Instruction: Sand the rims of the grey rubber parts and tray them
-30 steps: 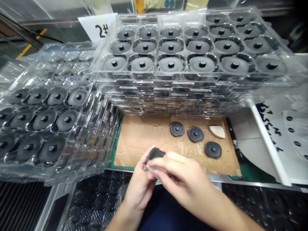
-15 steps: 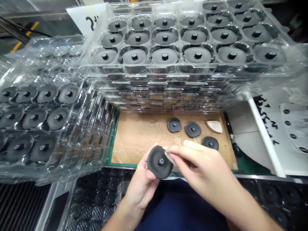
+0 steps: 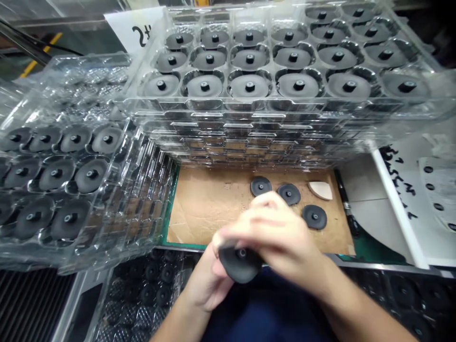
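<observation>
My left hand (image 3: 210, 273) is closed round the edge of a round black disc (image 3: 240, 266) with a short stub at its centre, held tilted above the table's front edge. My right hand (image 3: 274, 232), blurred by motion, lies over the disc's upper edge with its fingers bent. The small pale pad that showed in its fingertips half a second ago is hidden behind them now. Beyond the hands, three similar discs lie on the cardboard: one disc (image 3: 261, 186), a second disc (image 3: 289, 194) and a third disc (image 3: 314, 217). A pale wedge-shaped piece (image 3: 320, 190) lies near them.
A tall stack of clear plastic trays (image 3: 249, 116) filled with black discs stands behind the cardboard (image 3: 199, 204). Another tray stack (image 3: 117, 190) is at the left. A black marker (image 3: 344, 194) lies beside the cardboard. White panels with handwriting (image 3: 399, 185) stand at the right.
My right hand has moved left across the top of the disc, covering its upper edge. The disc has dropped slightly and tipped. The view has shifted a little.
</observation>
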{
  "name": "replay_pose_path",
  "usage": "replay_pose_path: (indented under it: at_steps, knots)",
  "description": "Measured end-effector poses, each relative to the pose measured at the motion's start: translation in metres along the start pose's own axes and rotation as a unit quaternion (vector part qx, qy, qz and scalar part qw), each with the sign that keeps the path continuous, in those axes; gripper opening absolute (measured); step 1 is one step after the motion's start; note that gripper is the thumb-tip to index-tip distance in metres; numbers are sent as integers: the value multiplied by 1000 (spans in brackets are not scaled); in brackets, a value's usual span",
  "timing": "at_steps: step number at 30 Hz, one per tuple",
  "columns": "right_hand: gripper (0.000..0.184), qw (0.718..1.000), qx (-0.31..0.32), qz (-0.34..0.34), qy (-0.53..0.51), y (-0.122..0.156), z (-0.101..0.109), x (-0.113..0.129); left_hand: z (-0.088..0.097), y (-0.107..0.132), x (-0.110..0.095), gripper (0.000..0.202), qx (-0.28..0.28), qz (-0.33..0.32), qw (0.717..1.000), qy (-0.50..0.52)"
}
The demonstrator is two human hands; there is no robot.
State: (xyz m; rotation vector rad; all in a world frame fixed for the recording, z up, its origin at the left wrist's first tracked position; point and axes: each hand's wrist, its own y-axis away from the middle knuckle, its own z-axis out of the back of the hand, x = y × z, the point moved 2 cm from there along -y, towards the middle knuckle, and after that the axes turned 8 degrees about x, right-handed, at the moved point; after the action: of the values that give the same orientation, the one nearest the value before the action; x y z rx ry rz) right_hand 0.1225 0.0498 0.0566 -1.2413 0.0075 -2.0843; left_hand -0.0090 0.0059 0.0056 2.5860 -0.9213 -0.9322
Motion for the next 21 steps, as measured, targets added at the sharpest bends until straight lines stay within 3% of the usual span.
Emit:
replay_pose_path:
  at_steps: [3,5,8,12,17,21]
  knots:
    - [20,969,-40,-235,-62,16,-2,-43,4,4,-1,61,37,-31,997,56]
    - [27,941,-19,-331,-73,33,-13,-68,8,6,-1,56,43,-43,994,87]
    - [21,934,11,-354,-44,61,-40,-88,15,7,-1,54,20,-41,993,108]
    - [23,930,14,-366,14,90,-64,-85,21,5,0,56,-34,-42,991,124]
    - [30,934,30,-351,57,106,-69,-75,24,1,1,59,-66,-62,989,120]
    - [26,942,18,-329,61,94,-58,-79,24,0,4,64,-72,-65,989,113]
